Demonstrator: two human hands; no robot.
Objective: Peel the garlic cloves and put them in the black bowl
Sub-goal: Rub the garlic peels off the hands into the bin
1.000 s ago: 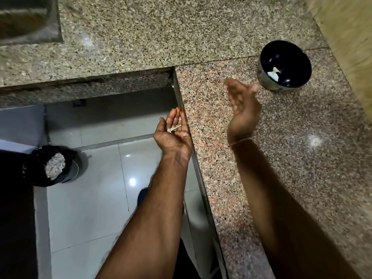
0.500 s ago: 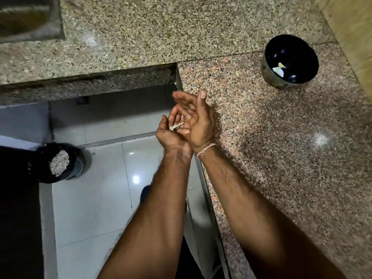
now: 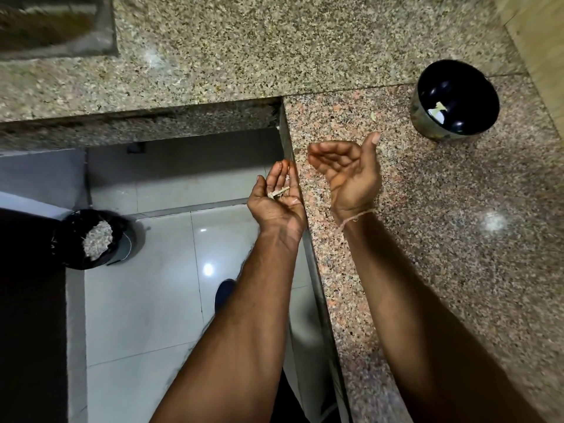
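Bowl (image 3: 457,100) contents unclear — perhaps peeled garlic (image 3: 438,109).

Your speckled granite counter (image 3: 427,239) fills the frame's right and top. On it, upper right, stands the black bowl (image 3: 427,114). A small scrap (image 3: 373,116) lies left of it.

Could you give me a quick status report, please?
Left hand open, cupping peel scraps. Right hand open, empty. Black bowl unobstructed on counter.

Two hands, left (image 3: 279,196) and right (image 3: 348,175), one black bowl (image 3: 457,100), one waste bin (image 3: 94,238), one granite surface (image 3: 457,239), one thread bracelet (image 3: 355,218), one sink (image 3: 52,24)
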